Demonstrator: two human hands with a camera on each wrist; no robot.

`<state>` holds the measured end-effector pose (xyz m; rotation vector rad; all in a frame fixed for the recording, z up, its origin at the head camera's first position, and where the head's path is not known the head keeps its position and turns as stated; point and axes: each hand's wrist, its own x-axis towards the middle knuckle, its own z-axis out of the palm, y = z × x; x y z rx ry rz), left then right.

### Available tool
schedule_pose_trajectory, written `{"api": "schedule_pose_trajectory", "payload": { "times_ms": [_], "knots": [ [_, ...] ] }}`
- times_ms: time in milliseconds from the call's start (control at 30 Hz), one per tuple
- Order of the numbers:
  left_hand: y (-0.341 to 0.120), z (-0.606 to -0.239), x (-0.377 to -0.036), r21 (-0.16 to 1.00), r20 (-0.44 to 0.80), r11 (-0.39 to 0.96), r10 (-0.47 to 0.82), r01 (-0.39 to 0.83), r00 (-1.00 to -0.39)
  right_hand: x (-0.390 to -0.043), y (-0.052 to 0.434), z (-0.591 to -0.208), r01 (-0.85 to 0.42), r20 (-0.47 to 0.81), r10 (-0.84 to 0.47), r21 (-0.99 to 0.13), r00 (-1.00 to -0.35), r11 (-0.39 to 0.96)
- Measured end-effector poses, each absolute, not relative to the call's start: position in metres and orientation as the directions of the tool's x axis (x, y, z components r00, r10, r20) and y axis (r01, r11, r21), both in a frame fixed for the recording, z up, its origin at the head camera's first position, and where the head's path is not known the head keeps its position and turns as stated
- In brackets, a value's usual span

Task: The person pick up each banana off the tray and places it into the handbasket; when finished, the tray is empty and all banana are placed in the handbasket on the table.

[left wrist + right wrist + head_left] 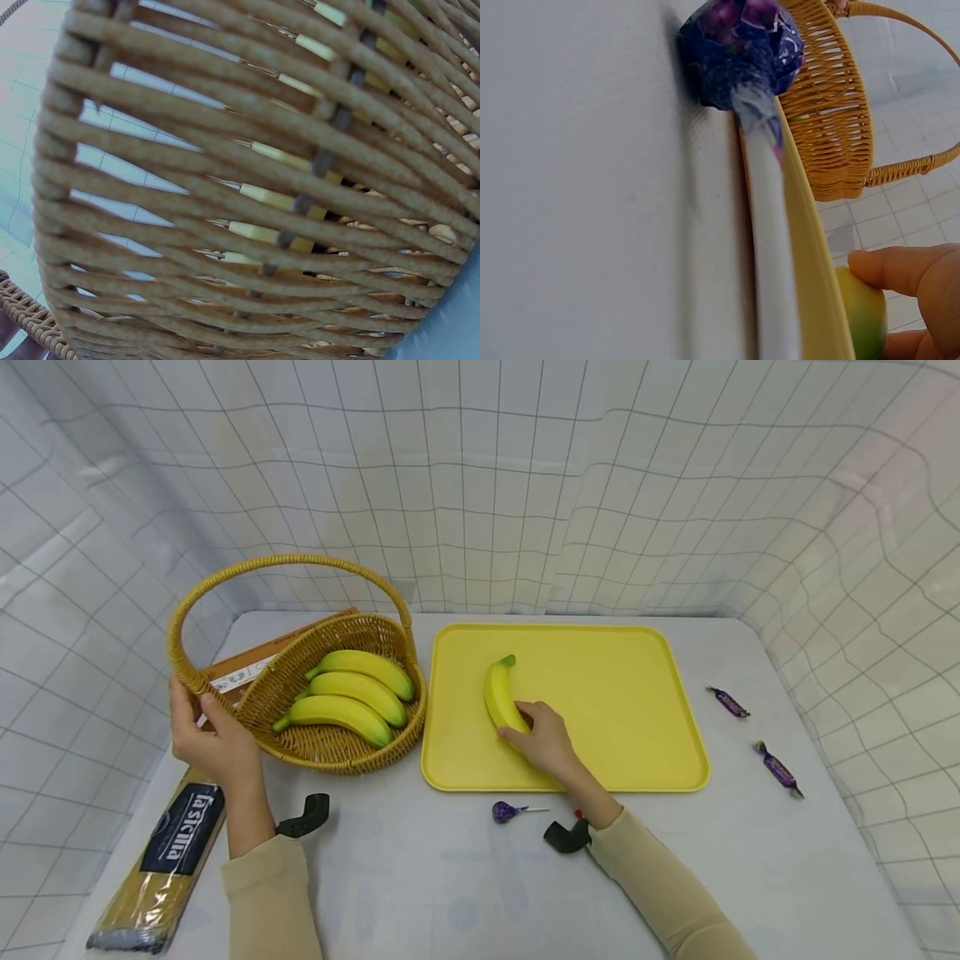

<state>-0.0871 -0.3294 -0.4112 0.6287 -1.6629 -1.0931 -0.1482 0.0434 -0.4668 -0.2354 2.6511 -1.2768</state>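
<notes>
My left hand (219, 745) grips the wicker basket (356, 763) at the left foot of its tall arched handle (285, 561). Three yellow-green bananas (358, 693) lie side by side inside it. Woven strands (187, 157) fill most of the left wrist view, with yellow glimpsed through the gaps. On the left half of a yellow tray (615, 710), my right hand (547, 742) pinches the lower end of another banana (497, 692), its stem pointing away from me. The right wrist view shows thumb and finger on either side of that banana's greenish end (864, 311).
A purple-wrapped lollipop (506, 812) lies just in front of the tray. Two purple-wrapped candies (780, 770) are on the table's right side. Left of the basket are a pasta packet (168, 860) and a long brown-and-white box (247, 662). Gridded white curtains (495, 510) enclose the table.
</notes>
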Motion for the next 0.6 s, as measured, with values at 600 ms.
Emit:
{"api": "schedule_pose_trajectory", "payload": {
  "times_ms": [600],
  "knots": [
    [-0.33, -0.411, -0.087, 0.886, 0.457, 0.452, -0.815, 0.104, -0.355, -0.143, 0.051, -0.416, -0.242, 0.062, -0.324, -0.799, -0.944, 0.55]
  ]
}}
